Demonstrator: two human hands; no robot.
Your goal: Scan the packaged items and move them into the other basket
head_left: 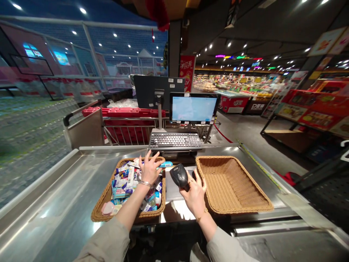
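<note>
My left hand [149, 168] hovers with fingers spread over a wicker basket [101, 203] filled with several small packaged items [122, 183]. A blue-capped tube [165, 164] lies at the basket's far rim, by my fingertips. My right hand [194, 193] grips a black handheld barcode scanner [179, 175], its head tilted toward the full basket. To the right stands an empty wicker basket [231, 183]. Both baskets rest on a steel checkout counter [60, 203].
Behind the baskets sit a keyboard [175, 140], a lit monitor [193, 108] and the back of a second screen [158, 91]. Red shopping baskets [122, 122] are stacked behind a rail. Shop shelves [313, 112] line the right.
</note>
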